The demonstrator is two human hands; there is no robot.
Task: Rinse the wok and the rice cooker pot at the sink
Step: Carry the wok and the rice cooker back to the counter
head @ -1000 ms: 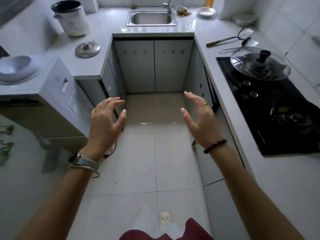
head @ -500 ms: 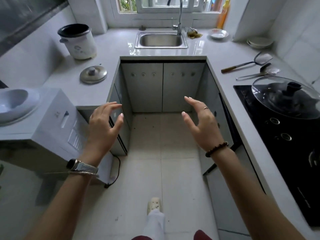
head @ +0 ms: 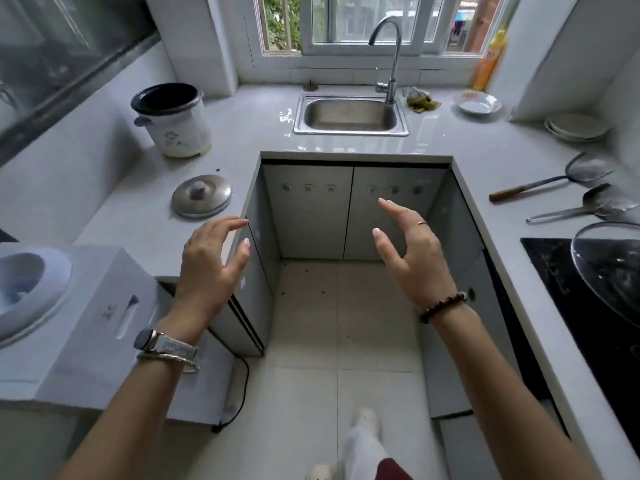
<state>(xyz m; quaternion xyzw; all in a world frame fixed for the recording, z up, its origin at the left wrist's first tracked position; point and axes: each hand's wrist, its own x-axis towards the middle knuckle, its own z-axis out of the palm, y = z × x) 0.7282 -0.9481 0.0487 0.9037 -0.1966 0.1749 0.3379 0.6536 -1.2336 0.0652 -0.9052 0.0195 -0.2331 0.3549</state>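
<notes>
Both hands raised mid-air, left hand (head: 211, 261) and right hand (head: 412, 258) loose-fingered, holding nothing.

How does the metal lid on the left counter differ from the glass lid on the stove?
The metal lid is opaque silver; the glass lid is see-through. The metal lid lies on the pale counter near the rice cooker; the glass lid sits over the black cooktop. The metal lid shows whole, knob up; the glass lid is cut off by the picture's edge. Both are round and untouched.
</notes>
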